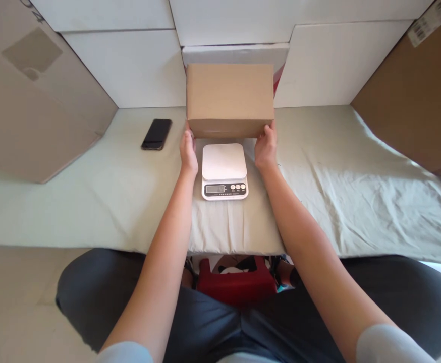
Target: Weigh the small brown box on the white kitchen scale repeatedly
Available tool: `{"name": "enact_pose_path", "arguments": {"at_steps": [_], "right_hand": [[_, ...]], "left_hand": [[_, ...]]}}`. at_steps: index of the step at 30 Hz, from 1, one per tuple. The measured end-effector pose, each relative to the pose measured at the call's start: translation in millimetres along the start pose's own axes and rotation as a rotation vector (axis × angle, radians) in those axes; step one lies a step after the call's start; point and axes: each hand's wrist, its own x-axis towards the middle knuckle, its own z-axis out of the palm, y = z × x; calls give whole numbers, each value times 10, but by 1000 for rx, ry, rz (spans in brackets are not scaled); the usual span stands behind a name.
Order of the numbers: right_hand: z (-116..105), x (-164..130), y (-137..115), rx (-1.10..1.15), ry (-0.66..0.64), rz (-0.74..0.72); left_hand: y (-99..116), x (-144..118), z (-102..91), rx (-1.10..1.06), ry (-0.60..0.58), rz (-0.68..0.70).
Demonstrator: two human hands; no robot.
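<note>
A closed brown cardboard box point(230, 93) is gripped between my two hands, just beyond the scale. My left hand point(188, 151) holds its near left corner from the side. At the near right corner, the thumb of my right hand point(266, 147) presses on the front face, the other fingers mostly hidden behind the box. Between my wrists stands a white digital kitchen scale point(224, 164) with a bare platform. Its small display and round buttons face me; the reading is too faint to make out. I cannot tell whether the box touches the cloth.
A black phone point(157, 134) lies left of the box on the pale green cloth point(311, 191). White boxes point(129, 65) form a wall behind. Large cardboard cartons stand at left point(35, 101) and right point(421, 101). Below the table edge is a red stool point(235, 287).
</note>
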Motion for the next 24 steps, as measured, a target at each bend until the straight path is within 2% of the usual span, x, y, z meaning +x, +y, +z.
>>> {"name": "enact_pose_path", "arguments": {"at_steps": [11, 17, 24], "right_hand": [[-128, 36, 310, -73, -31, 108], [-136, 32, 322, -158, -29, 144], [-130, 31, 346, -135, -26, 189]], "left_hand": [[-2, 7, -3, -32, -38, 9], [25, -12, 19, -27, 31, -72], [60, -17, 59, -58, 103, -127]]}}
